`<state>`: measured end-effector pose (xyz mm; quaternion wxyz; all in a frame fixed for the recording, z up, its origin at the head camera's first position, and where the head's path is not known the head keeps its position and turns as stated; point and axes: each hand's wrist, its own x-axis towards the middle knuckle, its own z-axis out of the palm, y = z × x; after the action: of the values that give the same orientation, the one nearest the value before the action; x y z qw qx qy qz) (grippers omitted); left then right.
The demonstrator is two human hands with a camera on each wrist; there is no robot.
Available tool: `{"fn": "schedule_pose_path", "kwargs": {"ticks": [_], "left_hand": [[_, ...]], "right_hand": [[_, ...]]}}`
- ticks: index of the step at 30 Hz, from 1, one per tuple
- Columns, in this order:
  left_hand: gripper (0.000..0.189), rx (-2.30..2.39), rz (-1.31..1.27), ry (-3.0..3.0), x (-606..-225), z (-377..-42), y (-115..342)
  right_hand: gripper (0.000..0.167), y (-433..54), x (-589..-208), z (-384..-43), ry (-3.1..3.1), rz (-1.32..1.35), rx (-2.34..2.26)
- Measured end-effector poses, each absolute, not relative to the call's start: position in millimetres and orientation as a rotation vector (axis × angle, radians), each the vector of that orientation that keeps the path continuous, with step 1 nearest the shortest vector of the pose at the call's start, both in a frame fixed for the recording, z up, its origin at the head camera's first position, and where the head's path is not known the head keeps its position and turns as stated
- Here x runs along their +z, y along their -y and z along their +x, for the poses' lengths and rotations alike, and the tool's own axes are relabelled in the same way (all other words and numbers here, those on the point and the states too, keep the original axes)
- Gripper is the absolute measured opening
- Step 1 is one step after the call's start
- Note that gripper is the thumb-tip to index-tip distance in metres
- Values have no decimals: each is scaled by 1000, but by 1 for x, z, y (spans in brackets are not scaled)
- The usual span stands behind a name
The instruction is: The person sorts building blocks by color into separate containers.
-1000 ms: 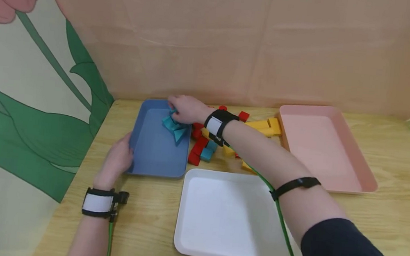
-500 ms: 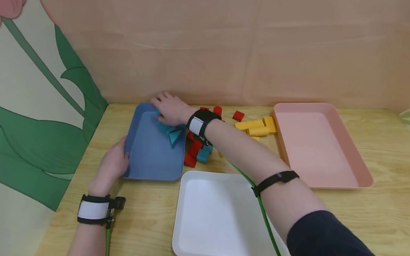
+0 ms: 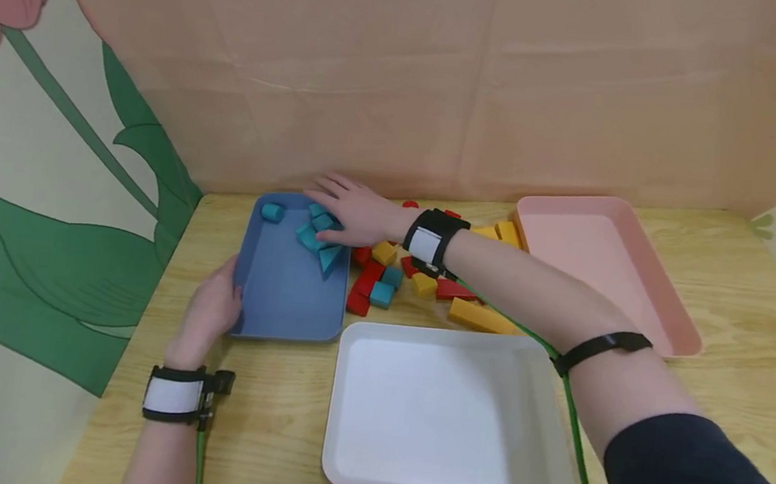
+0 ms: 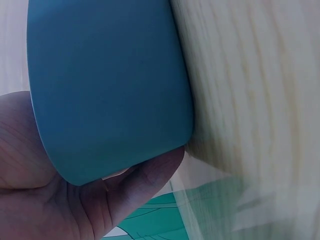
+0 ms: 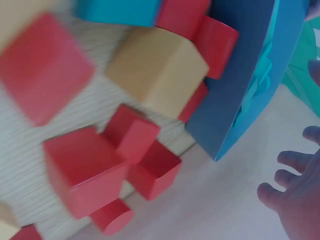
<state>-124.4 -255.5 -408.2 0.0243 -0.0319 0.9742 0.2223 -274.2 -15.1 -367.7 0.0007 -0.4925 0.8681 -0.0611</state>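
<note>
The blue tray [image 3: 287, 302] stands at the left of the table with several blue blocks [image 3: 309, 236] toward its right side. A blue cylinder [image 3: 273, 212] lies apart in its far left corner. My left hand [image 3: 210, 303] grips the tray's left edge; in the left wrist view the thumb and fingers hold the tray wall [image 4: 110, 90]. Above the tray's right rim, my right hand [image 3: 356, 212] has its fingers spread and holds nothing. In the right wrist view, its fingertips [image 5: 270, 194] show apart from the tray.
Red blocks [image 3: 368, 277], yellow blocks [image 3: 482, 317] and two blue blocks [image 3: 381, 295] lie between the blue tray and a pink tray [image 3: 610, 271]. A white tray [image 3: 448, 419] is in front. A beige sheet [image 3: 376, 77] rises behind.
My right hand has reached farther over the blue tray, then drawn back right with its fingers spread. The blue cylinder now shows in the far left corner. My left hand keeps its grip.
</note>
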Motion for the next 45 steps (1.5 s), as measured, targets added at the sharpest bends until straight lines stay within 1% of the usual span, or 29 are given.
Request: {"fn": "schedule_pose_path", "kwargs": {"ticks": [10,20,27,38,45], "left_hand": [[48,682,-108,-3013,-409,-125,259],[49,679,-97,-3013,-411,-127,260],[49,675,-87,-3020,-410,-128,260],[49,668,-87,-3023,-409,-127,260],[49,689,-84,-3016,-410,-127,260]], "right_hand": [[81,-22,-378,-245,-2651,-1496,-186],[80,-52,-390,-216,-2579,-1605,-199],[79,-67,-395,-206,-2538,-1609,-228],[72,-77,-406,-197,-2522,-1682,-181],[58,-77,-409,-194,-2469,-1765,-119]]}}
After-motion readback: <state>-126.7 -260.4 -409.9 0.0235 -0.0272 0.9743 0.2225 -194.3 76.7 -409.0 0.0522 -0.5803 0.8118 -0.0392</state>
